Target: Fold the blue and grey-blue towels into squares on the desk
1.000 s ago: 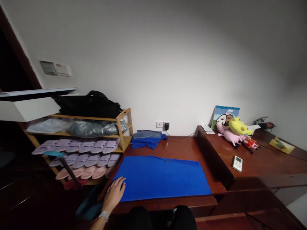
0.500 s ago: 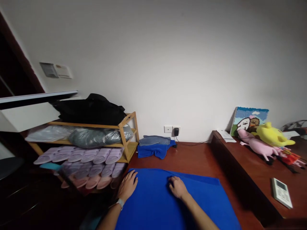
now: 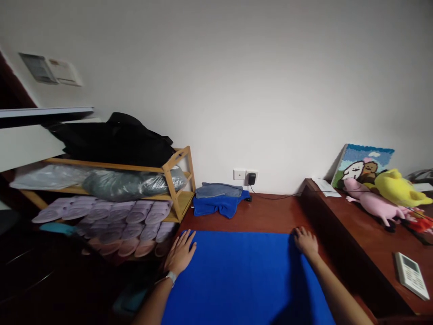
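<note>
A blue cloth (image 3: 243, 275) lies spread flat on the reddish-brown wooden surface in front of me. My left hand (image 3: 181, 253) rests on its far left corner, fingers stretched out and apart, with a watch band on the wrist. At the far right corner, my right hand (image 3: 306, 242) presses down with its fingers spread and slightly bent. Behind the cloth, against the wall, a crumpled blue cloth (image 3: 216, 206) has a grey-blue cloth (image 3: 219, 190) on top of it.
To the left stands a wooden rack (image 3: 174, 194) with purple slippers (image 3: 111, 210) and a black bag (image 3: 118, 140). On the raised right-hand ledge are plush toys (image 3: 375, 203), a picture (image 3: 365, 164) and a white remote (image 3: 412, 275). A black plug (image 3: 252, 178) sits in the wall socket.
My right hand has slid right from the middle of the cloth's far edge to its right corner. The far edge, folded at the right before, now lies smooth. My left hand stays at its corner.
</note>
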Demonstrator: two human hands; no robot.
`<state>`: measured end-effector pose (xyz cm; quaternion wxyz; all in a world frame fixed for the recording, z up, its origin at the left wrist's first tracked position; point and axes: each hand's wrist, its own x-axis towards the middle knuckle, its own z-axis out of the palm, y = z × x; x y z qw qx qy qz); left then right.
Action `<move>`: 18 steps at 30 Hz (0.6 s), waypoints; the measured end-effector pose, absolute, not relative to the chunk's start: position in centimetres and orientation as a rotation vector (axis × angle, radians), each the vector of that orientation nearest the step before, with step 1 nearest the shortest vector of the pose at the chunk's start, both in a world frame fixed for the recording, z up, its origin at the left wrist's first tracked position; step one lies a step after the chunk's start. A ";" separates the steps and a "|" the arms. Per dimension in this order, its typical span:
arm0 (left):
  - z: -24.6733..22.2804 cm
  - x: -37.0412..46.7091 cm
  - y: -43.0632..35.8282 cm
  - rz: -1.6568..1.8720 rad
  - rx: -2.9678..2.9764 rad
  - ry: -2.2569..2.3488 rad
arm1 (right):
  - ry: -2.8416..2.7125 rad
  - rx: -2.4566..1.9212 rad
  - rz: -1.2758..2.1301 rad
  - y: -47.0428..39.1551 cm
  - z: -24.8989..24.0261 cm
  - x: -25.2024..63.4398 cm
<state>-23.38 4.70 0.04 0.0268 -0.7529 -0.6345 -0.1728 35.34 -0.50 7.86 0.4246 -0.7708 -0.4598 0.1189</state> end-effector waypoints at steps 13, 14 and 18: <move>-0.5 -23.6 5.4 -0.484 -2.305 -1.960 | -1.978 -2.337 0.230 -4.3 2.0 36.0; -0.5 -23.6 5.4 -0.479 -2.303 -1.959 | -1.917 -2.427 0.233 -4.4 1.8 37.1; -0.6 -23.7 5.5 -0.461 -2.298 -1.945 | -1.769 -2.548 0.235 -4.6 3.1 40.0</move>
